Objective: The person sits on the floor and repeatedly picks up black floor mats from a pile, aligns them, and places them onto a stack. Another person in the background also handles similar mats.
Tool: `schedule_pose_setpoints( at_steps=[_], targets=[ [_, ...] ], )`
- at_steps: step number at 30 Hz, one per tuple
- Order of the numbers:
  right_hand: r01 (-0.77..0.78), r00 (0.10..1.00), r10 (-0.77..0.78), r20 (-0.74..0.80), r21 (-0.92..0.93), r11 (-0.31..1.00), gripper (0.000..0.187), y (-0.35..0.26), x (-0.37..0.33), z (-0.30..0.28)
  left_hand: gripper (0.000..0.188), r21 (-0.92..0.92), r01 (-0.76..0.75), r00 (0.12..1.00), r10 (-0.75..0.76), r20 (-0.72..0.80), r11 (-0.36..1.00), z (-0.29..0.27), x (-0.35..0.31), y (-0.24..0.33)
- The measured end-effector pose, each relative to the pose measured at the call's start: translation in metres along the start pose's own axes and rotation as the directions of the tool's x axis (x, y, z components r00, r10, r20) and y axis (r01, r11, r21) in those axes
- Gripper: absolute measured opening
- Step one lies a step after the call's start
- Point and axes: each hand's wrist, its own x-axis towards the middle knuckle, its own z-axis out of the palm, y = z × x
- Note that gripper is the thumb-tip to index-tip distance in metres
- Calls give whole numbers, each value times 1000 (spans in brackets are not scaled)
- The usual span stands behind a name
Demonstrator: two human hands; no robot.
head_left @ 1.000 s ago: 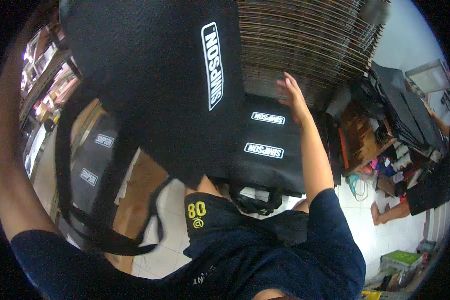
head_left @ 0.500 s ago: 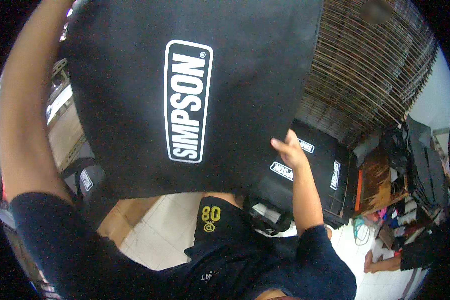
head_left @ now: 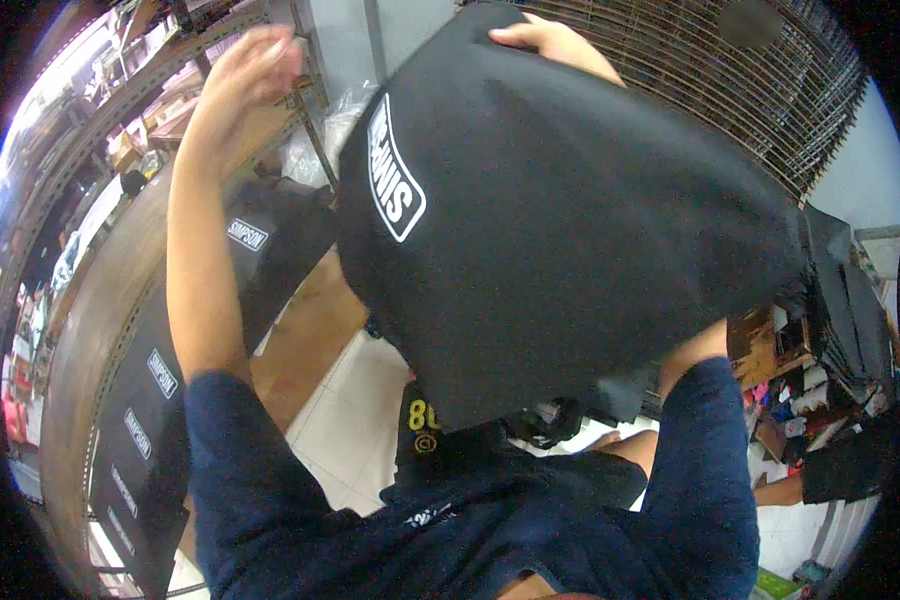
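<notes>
Black panel (head_left: 570, 220): limp sheet with a white-bordered label, held up in the middle of the scene, its near edge hanging above the person's lap.
Right hand (head_left: 560, 45): grasping the panel's far edge, thumb on the side facing the person, other fingers mostly hidden; the forearm passes behind the sheet.
Left hand (head_left: 260, 65): raised at far left, apart from the panel, fingers loosely curled and blurred; I see nothing in it.
Changed hold: half a second ago the right hand was at the panel's right edge and the label stood in full view; now that hand is at the far edge and the label slants away at left. One hand seems to bear the whole sheet, so I judge its loose corners could sag or swing.
Panel corners: the right one points toward dark hanging pieces (head_left: 840, 300); whether they touch, I cannot tell.
Left bench (head_left: 95, 320): runs near to far, bearing labelled black pieces (head_left: 150, 400).
Floor tiles (head_left: 335, 420): pale strip between bench and lap; the wider room for moving looks to be on this side.
Wire rack (head_left: 690, 60): crowds the far right, behind the panel.
</notes>
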Motion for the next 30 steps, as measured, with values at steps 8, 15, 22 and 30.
schedule_pose_setpoints(
  at_steps=[8, 15, 22, 30],
  targets=[
    [-327, 939, 338, 58, -146, 934, 16, 25, 83, 77, 110, -780, 610, 747, -429, 509, 138, 58, -387, -69],
    [-187, 980, 192, -47, 96, 978, 19, 4, 31, 1, 133, -738, 581, 633, -378, 675, -343, 173, -350, -110],
    [-57, 988, 90, -125, 245, 968, 22, -40, -32, -48, 63, -758, 323, 784, -609, -121, 566, 54, -224, -95],
    [13, 989, 50, -140, 418, 908, 20, 13, -45, -59, 47, -302, 316, 844, -412, -344, 899, -87, -124, -72]
  ],
)
